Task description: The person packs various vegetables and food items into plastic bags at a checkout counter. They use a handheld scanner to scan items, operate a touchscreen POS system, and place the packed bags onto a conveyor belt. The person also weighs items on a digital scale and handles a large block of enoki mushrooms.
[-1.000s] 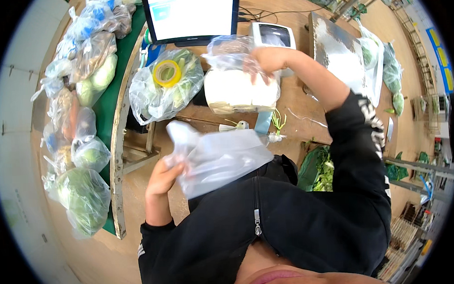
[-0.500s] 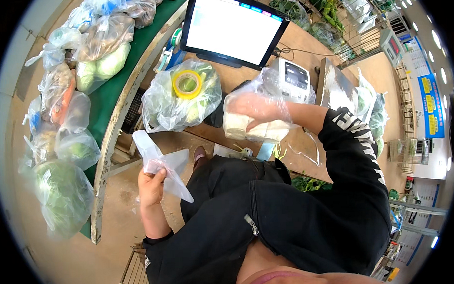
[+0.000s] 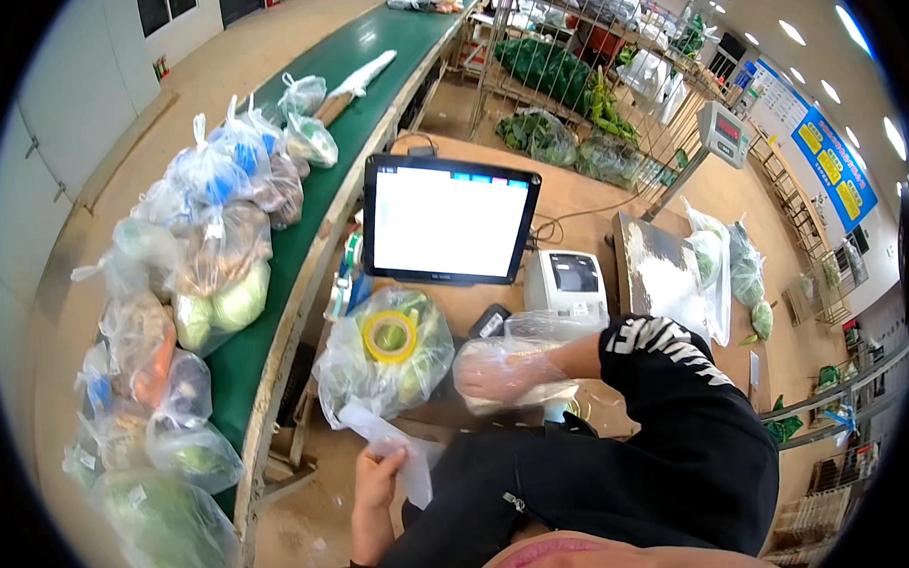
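My left hand [image 3: 379, 477] pinches a limp, translucent white plastic bag [image 3: 388, 449] between thumb and fingers, low in front of the table edge. Clear plastic covers my right hand [image 3: 493, 376], which presses round a clear plastic bag [image 3: 548, 328] with a pale cream, blocky content, partly hidden by the hand; its fingertips are blurred. Between the two hands sits a clear bag of green vegetables [image 3: 417, 360], with a yellow roll of tape [image 3: 389, 336] lying on top. The left hand's bag touches or overlaps the near edge of this vegetable bag.
Behind stand a lit monitor [image 3: 447, 224] and a white label printer [image 3: 567, 283], with a small black device [image 3: 490, 320] beside it. A scale [image 3: 664, 267] is at right. On the left, a green conveyor belt [image 3: 317, 214] carries several bagged vegetables [image 3: 168, 529].
The view has tilted up, showing more of the far belt and room. My left hand, still holding its bag, is now closer to the vegetable bag. My right hand stays at the clear bag.
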Action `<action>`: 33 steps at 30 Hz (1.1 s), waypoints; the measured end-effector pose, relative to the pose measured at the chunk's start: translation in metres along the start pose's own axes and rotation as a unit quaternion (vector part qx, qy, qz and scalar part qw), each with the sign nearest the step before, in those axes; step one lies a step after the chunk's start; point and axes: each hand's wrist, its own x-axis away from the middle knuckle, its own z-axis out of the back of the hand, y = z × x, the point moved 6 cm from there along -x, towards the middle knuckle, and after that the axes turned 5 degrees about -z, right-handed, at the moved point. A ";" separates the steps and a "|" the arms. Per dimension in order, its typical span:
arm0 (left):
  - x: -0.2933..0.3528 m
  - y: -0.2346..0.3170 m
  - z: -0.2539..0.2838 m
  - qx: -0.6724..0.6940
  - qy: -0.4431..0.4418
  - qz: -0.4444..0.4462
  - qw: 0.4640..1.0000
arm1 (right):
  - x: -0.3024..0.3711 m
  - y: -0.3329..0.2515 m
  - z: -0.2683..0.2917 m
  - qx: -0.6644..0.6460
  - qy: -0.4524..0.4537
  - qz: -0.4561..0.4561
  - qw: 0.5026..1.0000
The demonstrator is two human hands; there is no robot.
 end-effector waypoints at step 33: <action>-0.122 0.181 -0.119 -0.269 -0.074 -0.242 0.929 | 0.286 0.002 0.143 -0.366 0.731 -0.451 0.359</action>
